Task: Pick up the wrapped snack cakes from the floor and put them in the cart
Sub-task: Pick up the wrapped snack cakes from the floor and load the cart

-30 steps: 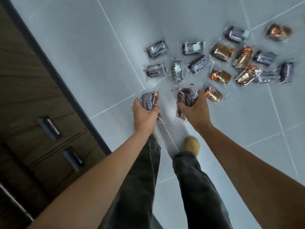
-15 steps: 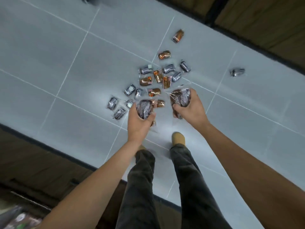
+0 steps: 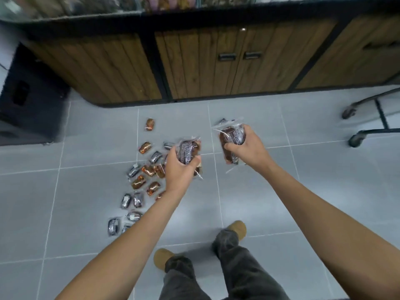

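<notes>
Clear crinkly plastic wrapped round dark brown snack cakes (image 3: 187, 151), gripped in left hand (image 3: 179, 172) and right hand (image 3: 249, 146) alike.

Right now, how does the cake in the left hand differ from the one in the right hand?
The left cake, in the left hand, hangs over the floor pile; the right cake, in the right hand, hangs over bare tile, nearer the cart frame. The left cake shows mostly its printed label; the right cake shows more brown cake. Both are clear-wrapped and held off the floor.
</notes>
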The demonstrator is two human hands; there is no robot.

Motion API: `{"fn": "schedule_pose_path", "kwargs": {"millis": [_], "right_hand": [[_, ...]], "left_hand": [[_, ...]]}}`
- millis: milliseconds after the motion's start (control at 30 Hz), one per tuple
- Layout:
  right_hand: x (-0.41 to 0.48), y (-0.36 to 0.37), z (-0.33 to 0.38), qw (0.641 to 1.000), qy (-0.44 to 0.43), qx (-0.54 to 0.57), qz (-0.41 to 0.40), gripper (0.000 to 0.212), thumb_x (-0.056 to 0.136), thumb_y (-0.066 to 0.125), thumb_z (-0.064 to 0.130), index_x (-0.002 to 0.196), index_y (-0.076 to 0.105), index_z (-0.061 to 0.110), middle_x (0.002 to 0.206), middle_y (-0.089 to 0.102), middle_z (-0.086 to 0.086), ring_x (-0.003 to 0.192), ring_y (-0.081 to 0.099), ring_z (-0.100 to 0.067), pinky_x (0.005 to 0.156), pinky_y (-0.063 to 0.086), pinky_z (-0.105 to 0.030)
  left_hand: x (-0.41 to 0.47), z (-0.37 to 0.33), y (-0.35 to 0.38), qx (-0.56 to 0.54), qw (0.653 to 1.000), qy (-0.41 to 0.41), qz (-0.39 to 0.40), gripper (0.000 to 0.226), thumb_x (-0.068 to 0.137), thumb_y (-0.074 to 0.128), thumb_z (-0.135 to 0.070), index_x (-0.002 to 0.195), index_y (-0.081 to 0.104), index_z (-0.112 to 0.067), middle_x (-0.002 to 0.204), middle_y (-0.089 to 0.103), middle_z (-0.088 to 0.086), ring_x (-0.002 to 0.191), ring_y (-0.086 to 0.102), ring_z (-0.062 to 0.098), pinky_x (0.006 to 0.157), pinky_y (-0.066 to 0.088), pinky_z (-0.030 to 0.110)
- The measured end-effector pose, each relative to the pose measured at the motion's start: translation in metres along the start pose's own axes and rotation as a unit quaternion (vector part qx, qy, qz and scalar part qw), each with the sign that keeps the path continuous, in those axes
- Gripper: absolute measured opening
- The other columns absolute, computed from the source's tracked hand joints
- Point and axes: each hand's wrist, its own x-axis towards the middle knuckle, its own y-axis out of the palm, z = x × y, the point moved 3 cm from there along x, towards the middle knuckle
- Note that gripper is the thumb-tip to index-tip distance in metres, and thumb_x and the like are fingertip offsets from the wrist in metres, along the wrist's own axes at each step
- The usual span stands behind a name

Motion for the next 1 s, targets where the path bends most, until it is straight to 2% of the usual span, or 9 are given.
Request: {"fn": "schedule_pose_path", "kwargs": {"millis": [133, 333, 467, 533, 633, 667, 767, 867, 1000], "right_hand": [[0.012, -0.084, -0.014, 0.999, 0.003, 0.005, -0.047, 0.045, 0.065, 0.071, 0.03, 0.104, 0.048, 0.033, 0.088, 0.06, 0.019, 0.084, 0.058, -0.002, 0.073, 0.043, -0.026], [0.028, -0.186, -0.034, 0.994, 0.02, 0.008, -0.11, 0.042, 0.062, 0.067, 0.036, 0.101, 0.052, 0.031, 0.09, 0.061, 0.016, 0.082, 0.058, -0.002, 0.065, 0.041, -0.022], [0.047, -0.24, -0.045, 0.988, 0.038, 0.026, -0.15, 0.03, 0.064, 0.069, 0.032, 0.091, 0.056, 0.031, 0.087, 0.064, 0.014, 0.081, 0.06, -0.004, 0.069, 0.046, -0.025], [0.061, -0.266, -0.051, 0.983, 0.049, 0.033, -0.175, 0.025, 0.066, 0.071, 0.03, 0.082, 0.052, 0.032, 0.082, 0.062, 0.017, 0.077, 0.057, 0.002, 0.063, 0.042, -0.021], [0.087, -0.304, -0.058, 0.975, 0.069, 0.039, -0.206, 0.026, 0.069, 0.073, 0.03, 0.081, 0.049, 0.032, 0.081, 0.06, 0.018, 0.073, 0.055, 0.005, 0.058, 0.036, -0.018], [0.097, -0.318, -0.06, 0.972, 0.073, 0.041, -0.218, 0.026, 0.069, 0.073, 0.03, 0.081, 0.05, 0.033, 0.081, 0.06, 0.019, 0.073, 0.055, 0.005, 0.058, 0.036, -0.018], [0.125, -0.355, -0.065, 0.96, 0.092, 0.06, -0.257, 0.026, 0.071, 0.072, 0.03, 0.084, 0.05, 0.035, 0.083, 0.06, 0.02, 0.077, 0.056, 0.005, 0.062, 0.039, -0.018], [0.15, -0.384, -0.071, 0.949, 0.109, 0.081, -0.284, 0.029, 0.071, 0.073, 0.028, 0.09, 0.051, 0.032, 0.087, 0.061, 0.015, 0.082, 0.06, -0.006, 0.067, 0.044, -0.025], [0.169, -0.421, -0.08, 0.922, 0.142, 0.108, -0.343, 0.042, 0.071, 0.075, 0.03, 0.105, 0.05, 0.024, 0.089, 0.059, 0.013, 0.084, 0.058, -0.009, 0.073, 0.046, -0.029]], "left_hand": [[0.007, -0.055, 0.082, 0.008, 0.998, 0.028, 0.047, 0.045, 0.072, 0.077, -0.022, 0.108, 0.05, -0.028, 0.103, 0.063, -0.008, 0.094, 0.06, 0.01, 0.079, 0.043, 0.022], [0.014, -0.119, 0.181, 0.018, 0.993, 0.059, 0.101, 0.042, 0.071, 0.077, -0.024, 0.106, 0.053, -0.026, 0.098, 0.064, -0.01, 0.09, 0.061, 0.01, 0.077, 0.045, 0.025], [0.03, -0.157, 0.235, 0.033, 0.988, 0.067, 0.137, 0.041, 0.072, 0.076, -0.025, 0.104, 0.052, -0.026, 0.094, 0.062, -0.012, 0.09, 0.061, 0.012, 0.074, 0.047, 0.028], [0.044, -0.177, 0.263, 0.049, 0.984, 0.073, 0.152, 0.05, 0.073, 0.075, -0.029, 0.114, 0.048, -0.024, 0.099, 0.06, -0.014, 0.102, 0.059, 0.017, 0.078, 0.042, 0.026], [0.072, -0.207, 0.311, 0.076, 0.975, 0.082, 0.192, 0.084, 0.075, 0.074, -0.034, 0.143, 0.028, -0.019, 0.133, 0.052, -0.004, 0.124, 0.048, 0.021, 0.101, 0.04, 0.034], [0.083, -0.218, 0.329, 0.076, 0.971, 0.09, 0.21, 0.085, 0.074, 0.074, -0.034, 0.144, 0.026, -0.02, 0.133, 0.051, -0.003, 0.123, 0.049, 0.021, 0.102, 0.041, 0.036], [0.111, -0.25, 0.378, 0.083, 0.96, 0.112, 0.243, 0.071, 0.073, 0.073, -0.034, 0.133, 0.038, -0.019, 0.114, 0.057, -0.007, 0.104, 0.057, 0.016, 0.087, 0.046, 0.03], [0.134, -0.278, 0.421, 0.109, 0.95, 0.12, 0.268, 0.062, 0.073, 0.073, -0.036, 0.124, 0.041, -0.019, 0.104, 0.056, -0.008, 0.093, 0.057, 0.014, 0.076, 0.041, 0.027], [0.15, -0.315, 0.477, 0.148, 0.916, 0.156, 0.34, 0.06, 0.075, 0.073, -0.034, 0.123, 0.039, -0.019, 0.106, 0.055, -0.006, 0.094, 0.056, 0.015, 0.078, 0.044, 0.029]]}}
